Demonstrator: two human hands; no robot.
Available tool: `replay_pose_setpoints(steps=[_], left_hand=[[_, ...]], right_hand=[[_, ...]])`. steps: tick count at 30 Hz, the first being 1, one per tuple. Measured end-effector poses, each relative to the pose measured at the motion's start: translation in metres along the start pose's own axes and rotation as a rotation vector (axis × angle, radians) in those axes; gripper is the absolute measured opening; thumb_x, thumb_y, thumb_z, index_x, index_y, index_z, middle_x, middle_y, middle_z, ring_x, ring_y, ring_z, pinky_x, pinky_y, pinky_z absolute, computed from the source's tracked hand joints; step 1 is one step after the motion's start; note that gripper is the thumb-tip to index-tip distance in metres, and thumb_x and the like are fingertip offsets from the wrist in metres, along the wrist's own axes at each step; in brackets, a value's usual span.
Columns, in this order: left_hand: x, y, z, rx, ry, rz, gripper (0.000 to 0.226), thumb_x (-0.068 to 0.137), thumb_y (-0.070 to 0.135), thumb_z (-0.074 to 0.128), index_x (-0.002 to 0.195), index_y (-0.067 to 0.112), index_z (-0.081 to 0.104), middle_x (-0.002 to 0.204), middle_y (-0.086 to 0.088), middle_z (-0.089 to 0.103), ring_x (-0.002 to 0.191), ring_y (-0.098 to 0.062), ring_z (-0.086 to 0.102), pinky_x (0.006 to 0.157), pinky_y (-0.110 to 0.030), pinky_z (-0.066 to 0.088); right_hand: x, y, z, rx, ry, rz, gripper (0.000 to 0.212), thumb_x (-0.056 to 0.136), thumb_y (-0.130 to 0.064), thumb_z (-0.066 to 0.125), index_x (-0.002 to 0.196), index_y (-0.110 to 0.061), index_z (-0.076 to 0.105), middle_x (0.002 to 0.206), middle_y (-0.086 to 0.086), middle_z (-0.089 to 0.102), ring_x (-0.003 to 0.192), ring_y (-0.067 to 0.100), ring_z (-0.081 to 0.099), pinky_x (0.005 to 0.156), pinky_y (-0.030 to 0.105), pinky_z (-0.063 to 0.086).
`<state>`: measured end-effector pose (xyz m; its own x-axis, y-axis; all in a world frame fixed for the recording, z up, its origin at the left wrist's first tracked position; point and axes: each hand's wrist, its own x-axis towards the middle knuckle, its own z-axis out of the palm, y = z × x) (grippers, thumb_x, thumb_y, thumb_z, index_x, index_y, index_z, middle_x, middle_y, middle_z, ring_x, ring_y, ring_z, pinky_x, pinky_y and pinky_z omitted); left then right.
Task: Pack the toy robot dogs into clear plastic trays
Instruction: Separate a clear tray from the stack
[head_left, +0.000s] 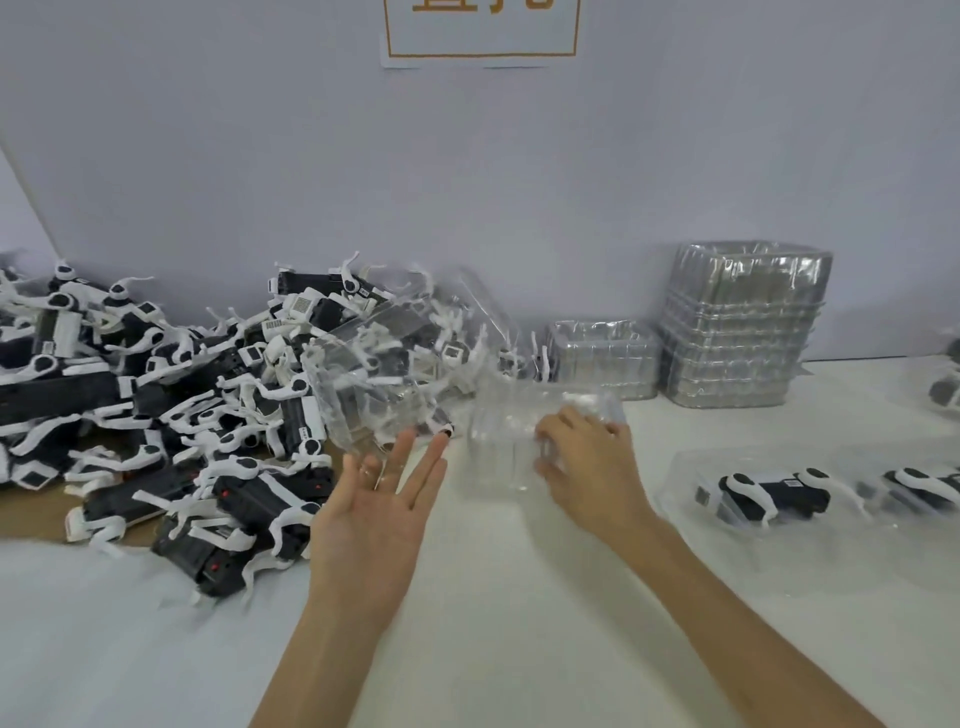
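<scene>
The wall sign (480, 31) is cut off by the top edge, and the middle clear tray (506, 447) is badly blurred.

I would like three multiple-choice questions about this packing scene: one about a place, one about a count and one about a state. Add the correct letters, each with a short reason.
1. Where does the pile of black-and-white toy robot dogs lie?
A) to the left of the left hand
B) on top of the stacked trays
C) at the far right edge

2. How many stacks of clear plastic trays stand against the pale wall?
A) one
B) two
C) four

3. In what state is the left hand?
A) clenched in a fist
B) gripping a toy dog
C) open, palm up

Answers:
1 A, the pile spreads out to the left of that hand.
2 B, a tall stack stands beside a low stack.
3 C, its palm faces up and its fingers are straight.
</scene>
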<state>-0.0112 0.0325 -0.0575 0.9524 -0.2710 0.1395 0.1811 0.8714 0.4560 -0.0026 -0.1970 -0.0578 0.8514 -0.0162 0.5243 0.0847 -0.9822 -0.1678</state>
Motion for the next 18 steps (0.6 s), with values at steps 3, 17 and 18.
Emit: replay_pose_setpoints(steps=[3, 17, 18], left_hand=[[0.001, -0.002, -0.001, 0.027, 0.033, -0.035, 0.037, 0.102, 0.035, 0.048, 0.076, 0.013, 0.061, 0.119, -0.012, 0.070, 0.123, -0.044, 0.060, 0.102, -0.052, 0.045], [-0.002, -0.014, -0.006, 0.254, 0.207, -0.240, 0.026, 0.088, 0.036, 0.057, 0.077, 0.013, 0.053, 0.118, -0.015, 0.073, 0.109, -0.044, 0.068, 0.092, -0.051, 0.048], [-0.003, -0.015, -0.006, 0.263, 0.215, -0.257, 0.026, 0.088, 0.036, 0.057, 0.076, 0.013, 0.053, 0.118, -0.015, 0.073, 0.109, -0.044, 0.068, 0.092, -0.051, 0.048]], right_hand=[[0.034, 0.031, -0.018, -0.147, 0.007, 0.124, 0.024, 0.090, -0.026, 0.064, 0.114, -0.026, 0.062, 0.117, -0.006, 0.059, 0.110, 0.021, 0.058, 0.095, 0.036, 0.028], [0.032, 0.041, -0.066, 0.655, 0.366, 0.186, 0.019, 0.093, -0.015, 0.060, 0.105, -0.028, 0.066, 0.099, -0.014, 0.070, 0.088, 0.001, 0.063, 0.080, 0.015, 0.047], [0.023, 0.026, -0.071, 0.701, 0.324, 0.080, 0.016, 0.091, -0.022, 0.062, 0.104, -0.028, 0.068, 0.096, -0.016, 0.071, 0.089, 0.000, 0.064, 0.080, 0.010, 0.045]])
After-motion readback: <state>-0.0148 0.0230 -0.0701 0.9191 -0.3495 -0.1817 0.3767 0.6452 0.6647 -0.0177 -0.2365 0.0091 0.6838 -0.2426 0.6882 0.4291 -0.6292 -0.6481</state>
